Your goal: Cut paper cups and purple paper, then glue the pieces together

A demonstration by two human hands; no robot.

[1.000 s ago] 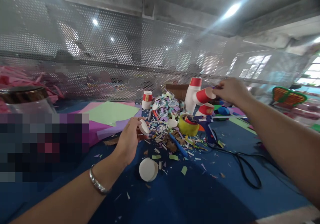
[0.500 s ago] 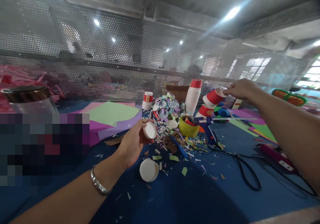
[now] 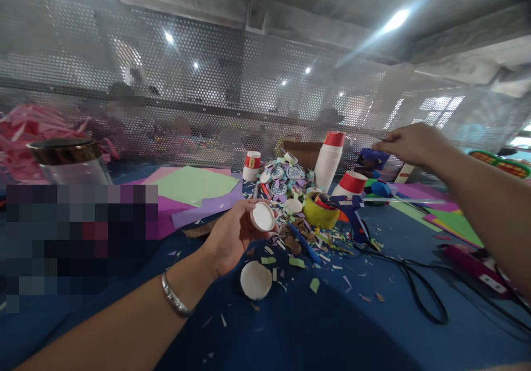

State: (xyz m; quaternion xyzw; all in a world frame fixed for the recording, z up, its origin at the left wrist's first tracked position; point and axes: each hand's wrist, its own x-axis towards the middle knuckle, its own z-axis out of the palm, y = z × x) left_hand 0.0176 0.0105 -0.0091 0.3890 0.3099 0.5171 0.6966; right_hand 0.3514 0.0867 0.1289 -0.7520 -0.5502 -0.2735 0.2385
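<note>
My left hand (image 3: 234, 235) is closed around a small white round piece with a raised rim, like a cut-off paper cup bottom (image 3: 263, 217). A similar white round piece (image 3: 256, 280) lies on the table just below that hand. My right hand (image 3: 410, 145) is raised at the back right with bent fingers. Right at its fingertips is a dark blue thing (image 3: 372, 160); whether the fingers grip it I cannot tell. Near it are a red-and-white paper cup (image 3: 352, 183) and a tall stack of cups (image 3: 328, 163). A blue glue gun (image 3: 352, 216) stands in front.
Paper scraps and a blue-handled tool (image 3: 306, 244) litter the middle. A yellow tape roll (image 3: 320, 210) stands beside the glue gun. A black cord (image 3: 415, 282) loops across the right. Coloured paper sheets (image 3: 199, 186) and a lidded jar (image 3: 70, 158) are left; a perforated metal panel (image 3: 215, 100) rises behind.
The red-and-white cup that was at my right hand's fingers is no longer there; a dark blue thing shows instead. The view has shifted slightly. My left hand keeps its white piece.
</note>
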